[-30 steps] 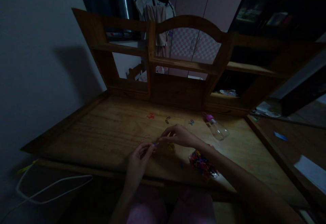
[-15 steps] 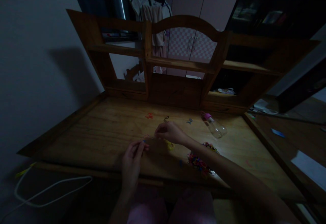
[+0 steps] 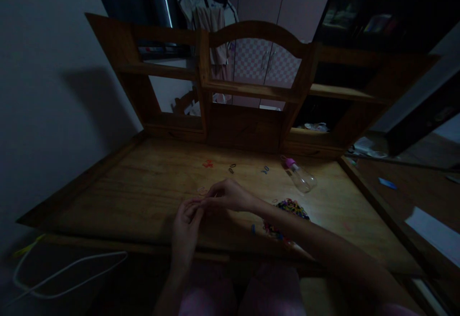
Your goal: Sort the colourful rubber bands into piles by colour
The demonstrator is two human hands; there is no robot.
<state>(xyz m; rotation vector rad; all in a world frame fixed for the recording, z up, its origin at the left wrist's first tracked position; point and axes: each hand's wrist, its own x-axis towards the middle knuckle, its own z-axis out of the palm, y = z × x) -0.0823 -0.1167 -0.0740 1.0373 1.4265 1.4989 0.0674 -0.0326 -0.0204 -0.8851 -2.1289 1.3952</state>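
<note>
My left hand [image 3: 187, 215] is closed in a pinch above the wooden desktop, and my right hand [image 3: 230, 195] pinches right beside it, the fingertips of both meeting. What they hold between them is too small and dark to make out. Just beyond the fingertips lie pale pink rubber bands [image 3: 201, 190]. Farther back are small groups of orange-red rubber bands [image 3: 207, 163], black rubber bands [image 3: 232, 168] and grey-blue rubber bands [image 3: 265, 169]. A multicoloured pile of rubber bands [image 3: 293, 207] sits partly under my right forearm. A small blue piece [image 3: 253, 229] rests left of the pile.
A clear bottle with a pink cap [image 3: 302, 180] lies on the desktop [image 3: 143, 182] at the right. Wooden shelving [image 3: 251, 93] rises along the back edge. A white cable [image 3: 72, 270] hangs at the lower left, and white paper [image 3: 434, 234] lies on a brown surface to the right.
My right hand has moved left and down to meet my left hand's fingertips. It now covers the place where yellow bands showed. The view has shifted slightly.
</note>
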